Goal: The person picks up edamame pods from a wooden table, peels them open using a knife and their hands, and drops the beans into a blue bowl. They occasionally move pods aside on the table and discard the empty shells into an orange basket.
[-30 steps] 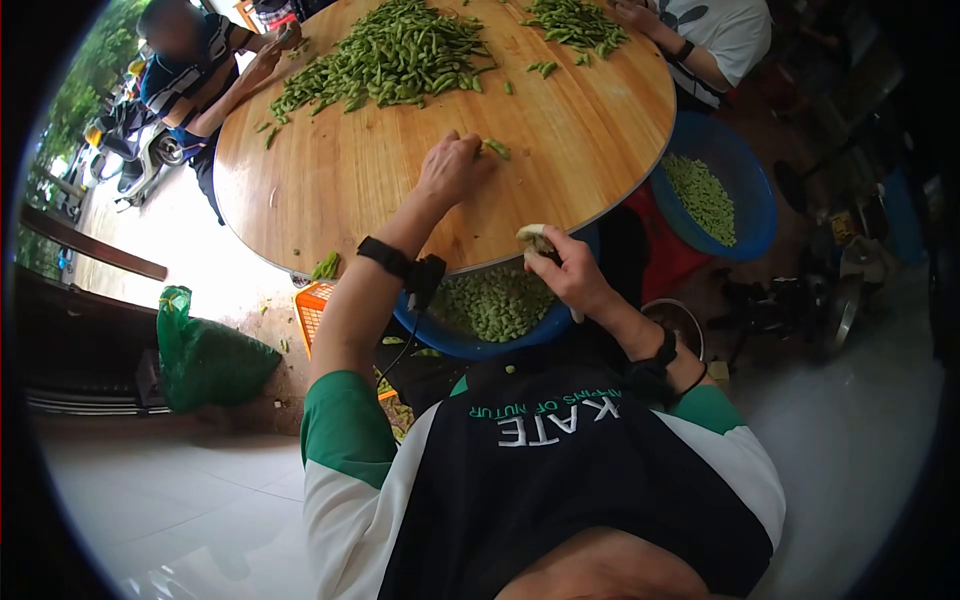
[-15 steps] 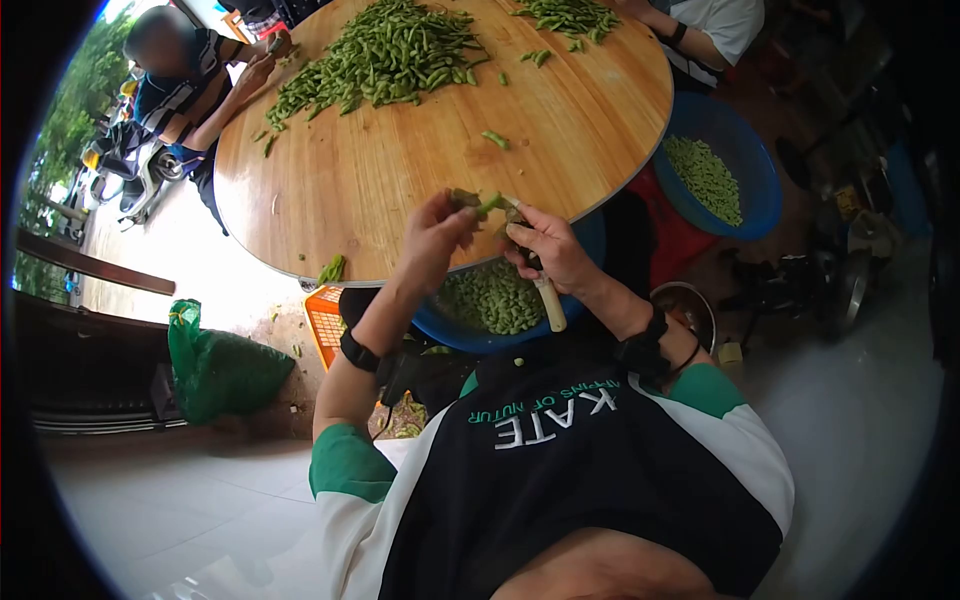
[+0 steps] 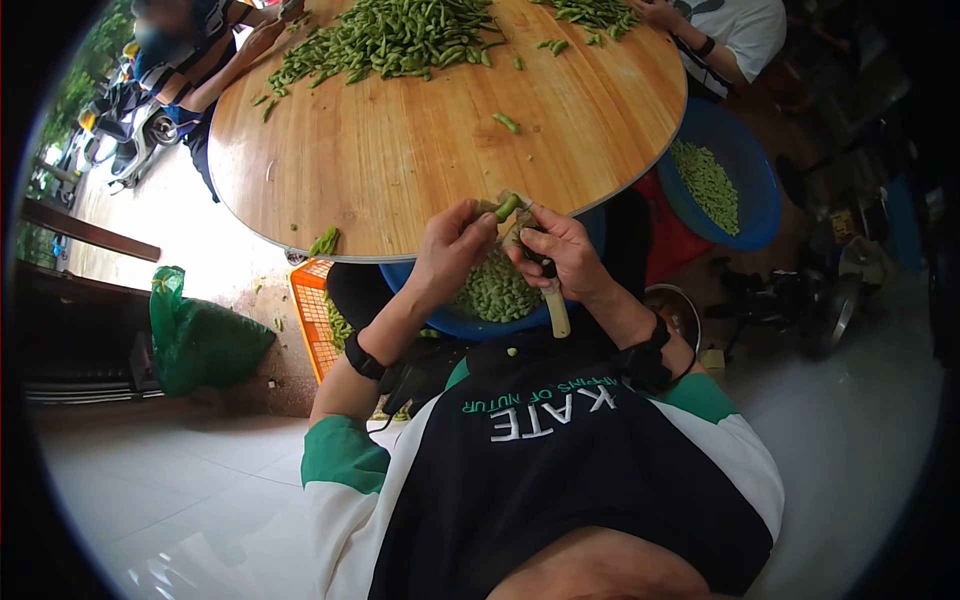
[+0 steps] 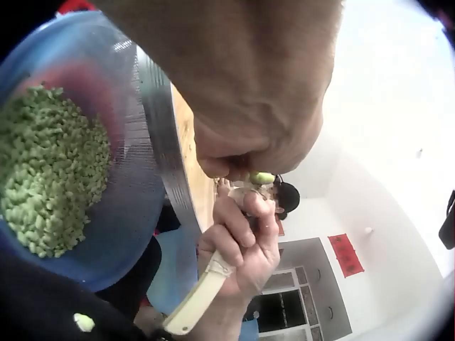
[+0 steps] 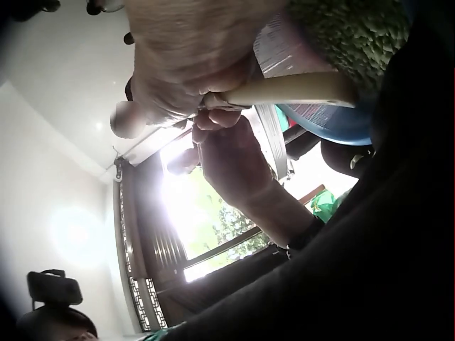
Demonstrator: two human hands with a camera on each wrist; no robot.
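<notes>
In the head view my left hand [image 3: 455, 242] pinches a green soybean pod [image 3: 507, 208] between thumb and fingers, at the near table edge. Close against it, my right hand [image 3: 562, 258] grips a tool by its slim cream handle [image 3: 557, 310], which sticks out below the fist; its working end is hidden by the fingers. Pale coverings wrap fingertips of the right hand. In the left wrist view the green pod [image 4: 263, 177] peeks out between both hands. Below them a blue basin [image 3: 455, 322] holds shelled green beans [image 3: 497, 292].
A round wooden table [image 3: 420, 150] bears a large pod heap [image 3: 390, 40] and one loose pod [image 3: 507, 123]. Another blue basin [image 3: 762, 190] of beans stands to the right. An orange crate [image 3: 312, 320] and green bag [image 3: 205, 335] sit at left. Two people sit across the table.
My left hand has come back from the tabletop with a pod and met the right hand at the table edge. The right hand has turned, bringing the cream handle to point down.
</notes>
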